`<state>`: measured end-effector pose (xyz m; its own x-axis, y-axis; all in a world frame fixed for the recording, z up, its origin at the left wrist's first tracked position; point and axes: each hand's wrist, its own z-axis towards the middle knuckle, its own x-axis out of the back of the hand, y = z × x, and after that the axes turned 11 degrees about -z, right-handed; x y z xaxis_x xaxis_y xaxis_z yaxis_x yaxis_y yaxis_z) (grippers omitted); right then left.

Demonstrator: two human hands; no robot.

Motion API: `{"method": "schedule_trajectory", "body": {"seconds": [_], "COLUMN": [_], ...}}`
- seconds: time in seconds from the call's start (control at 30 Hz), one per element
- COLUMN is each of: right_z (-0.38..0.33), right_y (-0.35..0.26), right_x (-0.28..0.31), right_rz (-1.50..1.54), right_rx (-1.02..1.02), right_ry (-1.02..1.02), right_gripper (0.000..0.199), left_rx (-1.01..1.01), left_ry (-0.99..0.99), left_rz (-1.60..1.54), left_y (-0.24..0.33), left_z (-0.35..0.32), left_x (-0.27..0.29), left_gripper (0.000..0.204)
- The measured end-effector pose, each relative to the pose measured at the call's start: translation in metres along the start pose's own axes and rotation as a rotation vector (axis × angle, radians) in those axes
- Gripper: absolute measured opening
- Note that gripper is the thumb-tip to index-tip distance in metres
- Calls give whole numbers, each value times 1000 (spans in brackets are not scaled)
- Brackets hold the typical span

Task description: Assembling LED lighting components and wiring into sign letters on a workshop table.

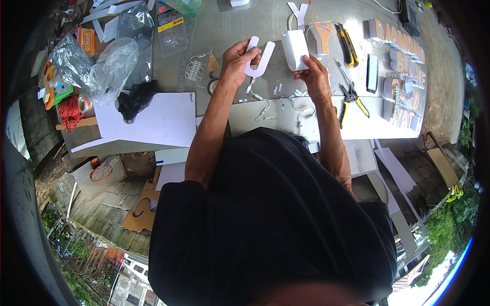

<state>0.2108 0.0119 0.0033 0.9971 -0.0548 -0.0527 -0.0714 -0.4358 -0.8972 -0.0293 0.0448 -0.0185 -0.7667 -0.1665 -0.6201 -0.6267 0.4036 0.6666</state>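
Risk, U: white, flat, over the tabletop, well in from its near edge. Held by one limb only; could twist or slip if the pinch slackens.
Risk, block: white, just beside the U, apart from it. Held at its near end; far end might tip should that hold loosen.
Risk, wired modules: strewn toward the near edge; loose loops could snag a lowered wrist.
Risk, knife and pliers: toward the right edge; a wide swing rightward might strike either. Blade exposure: cannot tell.
Pose, left hand: pinching the U's left limb, thumb on its face; forearm crosses the near edge, slanting rightward.
Pose, right hand: gripping the block, thumb on its side, fingers curled beneath; forearm slants leftward.
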Motion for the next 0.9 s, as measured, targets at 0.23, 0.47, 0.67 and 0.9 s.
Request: {"method": "schedule_trajectory", "body": {"seconds": [0.23,0.47,0.67,0.9], "right_z": [-4,-11,-18,-20], "right_y": [4,6,8,13], "right_x": [-5,-24,-41,-41], "right_rz": [40,-180,-563,-592], "right_rx": [2,134,241,341], "right_ry": [-104,27,165,170], "right_gripper": [68,74,75,75], "left_rx": [-140,-206,-110,-139], "left_ry": [100,119,7,-37], "left_rz": [-92,-216,-200,-106], "left_y": [-12,-27,-37,-39], "left_z": [0,-6,-10,-19], "left_x": [-11,-29,-35,-39], "left_gripper": [20,21,31,32]}}
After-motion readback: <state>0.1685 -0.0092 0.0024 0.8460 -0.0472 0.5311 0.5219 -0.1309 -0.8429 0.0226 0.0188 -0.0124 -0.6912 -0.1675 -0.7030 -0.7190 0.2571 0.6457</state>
